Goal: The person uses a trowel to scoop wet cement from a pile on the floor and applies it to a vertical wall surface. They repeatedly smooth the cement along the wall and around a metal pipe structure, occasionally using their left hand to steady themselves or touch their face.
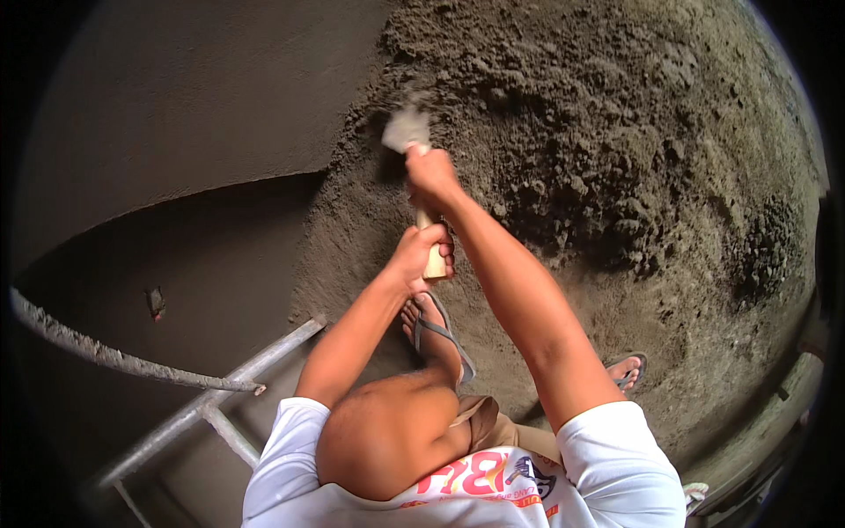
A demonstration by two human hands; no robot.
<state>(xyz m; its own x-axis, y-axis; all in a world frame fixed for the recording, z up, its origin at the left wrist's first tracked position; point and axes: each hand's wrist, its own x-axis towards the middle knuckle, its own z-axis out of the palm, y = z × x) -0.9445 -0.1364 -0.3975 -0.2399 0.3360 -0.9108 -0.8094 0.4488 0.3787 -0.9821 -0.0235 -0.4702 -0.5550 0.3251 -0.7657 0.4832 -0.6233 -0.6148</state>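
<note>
Both my hands grip a wooden-handled shovel. My right hand [431, 174] holds the handle far down, close to the grey blade [406, 128], which is blurred and dug into a heap of dark sandy mix [563, 132]. My left hand [419, 251] is closed around the near end of the pale handle [434, 262]. Below my hands is my left foot in a grey flip-flop [437, 330], with my bent knee in front of it. The handle's middle is hidden by my hands.
A smooth grey plastered wall [176, 97] rises on the left. A mortar-crusted metal rod [114, 359] and a grey metal frame [220, 396] lie at lower left. My right foot in a sandal [627, 370] stands on the sandy ground. Clumpy mix covers the right side.
</note>
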